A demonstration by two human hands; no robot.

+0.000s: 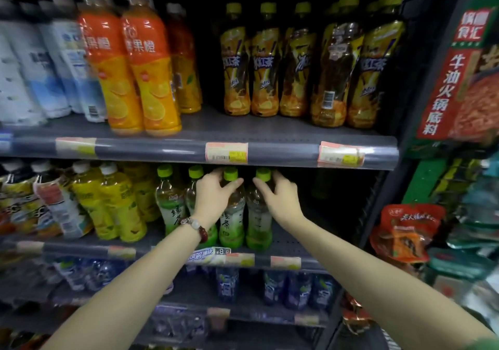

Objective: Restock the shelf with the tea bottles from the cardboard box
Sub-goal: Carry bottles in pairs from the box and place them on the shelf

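Several green tea bottles with lime caps stand in a row on the middle shelf (302,241). My left hand (213,196) wraps the neck of one green tea bottle (232,223), just under its cap. My right hand (278,196) grips the neck of the neighbouring green tea bottle (258,225) to its right. Both bottles stand upright on the shelf board, side by side. Two more green tea bottles (170,204) stand to the left of my left hand. The cardboard box is out of view.
The shelf space right of my right hand is dark and bare. Yellow-labelled bottles (113,204) stand to the left. The upper shelf (283,150) holds orange juice and iced black tea bottles. Water bottles fill the lower shelf. Snack packets (405,231) hang on the right rack.
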